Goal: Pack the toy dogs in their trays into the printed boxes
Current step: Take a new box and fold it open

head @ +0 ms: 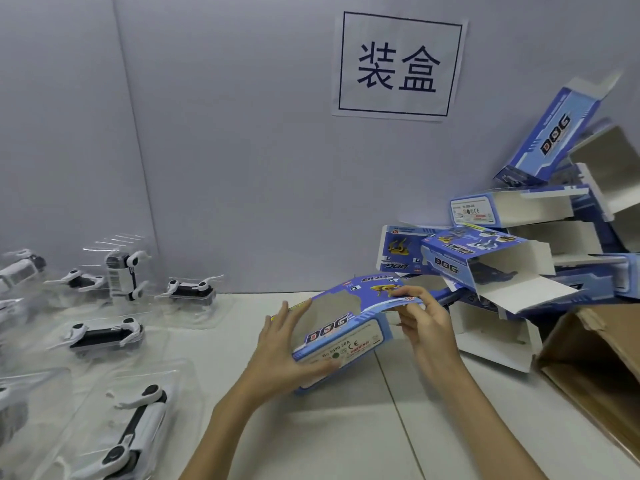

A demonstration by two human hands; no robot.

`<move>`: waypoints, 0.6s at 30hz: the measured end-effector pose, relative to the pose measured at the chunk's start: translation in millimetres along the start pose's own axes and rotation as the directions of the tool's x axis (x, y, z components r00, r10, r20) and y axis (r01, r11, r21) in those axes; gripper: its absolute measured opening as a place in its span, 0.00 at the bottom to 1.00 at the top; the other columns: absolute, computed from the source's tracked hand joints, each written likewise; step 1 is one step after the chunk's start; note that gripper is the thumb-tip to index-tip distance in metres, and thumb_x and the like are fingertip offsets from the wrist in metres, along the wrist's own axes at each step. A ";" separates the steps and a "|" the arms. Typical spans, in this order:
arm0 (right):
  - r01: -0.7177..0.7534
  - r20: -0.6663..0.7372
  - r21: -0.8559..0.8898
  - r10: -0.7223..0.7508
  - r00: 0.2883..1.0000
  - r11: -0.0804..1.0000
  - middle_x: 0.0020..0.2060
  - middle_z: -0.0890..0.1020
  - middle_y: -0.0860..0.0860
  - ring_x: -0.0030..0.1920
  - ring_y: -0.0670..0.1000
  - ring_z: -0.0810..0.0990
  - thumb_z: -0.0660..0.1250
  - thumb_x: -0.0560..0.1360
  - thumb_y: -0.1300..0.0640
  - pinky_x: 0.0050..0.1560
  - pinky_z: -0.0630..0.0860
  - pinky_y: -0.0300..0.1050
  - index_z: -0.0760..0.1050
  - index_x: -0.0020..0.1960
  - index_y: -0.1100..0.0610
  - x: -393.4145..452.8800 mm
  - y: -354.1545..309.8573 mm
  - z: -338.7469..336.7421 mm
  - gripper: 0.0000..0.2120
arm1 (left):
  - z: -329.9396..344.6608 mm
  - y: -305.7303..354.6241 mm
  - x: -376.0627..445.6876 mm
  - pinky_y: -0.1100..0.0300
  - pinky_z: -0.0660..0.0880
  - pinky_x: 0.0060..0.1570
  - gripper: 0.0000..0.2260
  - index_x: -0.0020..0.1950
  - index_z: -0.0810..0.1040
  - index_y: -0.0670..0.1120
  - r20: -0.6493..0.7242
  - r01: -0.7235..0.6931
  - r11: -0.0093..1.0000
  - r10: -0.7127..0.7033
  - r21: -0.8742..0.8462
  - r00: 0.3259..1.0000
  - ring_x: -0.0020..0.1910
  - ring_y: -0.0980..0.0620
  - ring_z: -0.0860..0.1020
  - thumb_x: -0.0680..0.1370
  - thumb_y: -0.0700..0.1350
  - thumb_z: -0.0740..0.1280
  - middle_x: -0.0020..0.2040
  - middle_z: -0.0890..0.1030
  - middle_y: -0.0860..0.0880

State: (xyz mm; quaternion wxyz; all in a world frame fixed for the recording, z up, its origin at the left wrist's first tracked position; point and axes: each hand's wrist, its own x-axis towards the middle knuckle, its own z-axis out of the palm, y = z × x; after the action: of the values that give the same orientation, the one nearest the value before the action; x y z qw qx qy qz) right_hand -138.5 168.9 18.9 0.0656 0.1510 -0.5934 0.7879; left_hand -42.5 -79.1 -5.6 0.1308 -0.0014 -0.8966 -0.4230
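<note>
A blue printed box (pixel 346 327) is held above the white worktop (pixel 346 438) near its back edge: the left hand (pixel 284 355) is pressed flat-fingered against it, its flap pinched by the right hand (pixel 424 320). Trayed toy dogs (pixel 104 336) are spread at the left edge; a paper sign (pixel 398 65) is fixed to the grey wall (pixel 225 133).

Place: a toy-packing station in a factory or workshop.
Sign: paper sheet (pixel 398 65) on the far grey partition (pixel 214 140).
Stock: printed boxes (pixel 491 261) heaped right; toy dogs (pixel 104 336) in trays left.
</note>
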 end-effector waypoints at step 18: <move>-0.016 0.109 -0.074 0.024 0.994 0.997 0.51 0.88 0.51 0.53 0.52 0.88 0.79 0.75 0.55 0.46 0.85 0.48 0.57 0.77 0.28 -43.0 15.6 61.2 0.44 | 31.4 32.9 -5.9 0.52 0.69 0.61 0.58 0.80 0.59 0.61 -0.467 0.030 0.991 0.033 0.129 0.884 0.64 0.52 0.63 0.55 0.82 0.69 0.66 0.61 0.55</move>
State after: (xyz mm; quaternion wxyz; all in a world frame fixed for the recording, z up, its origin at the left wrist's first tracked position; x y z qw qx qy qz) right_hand -92.4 109.2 6.4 0.0302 0.1857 -0.6261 0.7567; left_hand -40.4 -33.5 -1.1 0.3432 0.1086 -0.8647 -0.3504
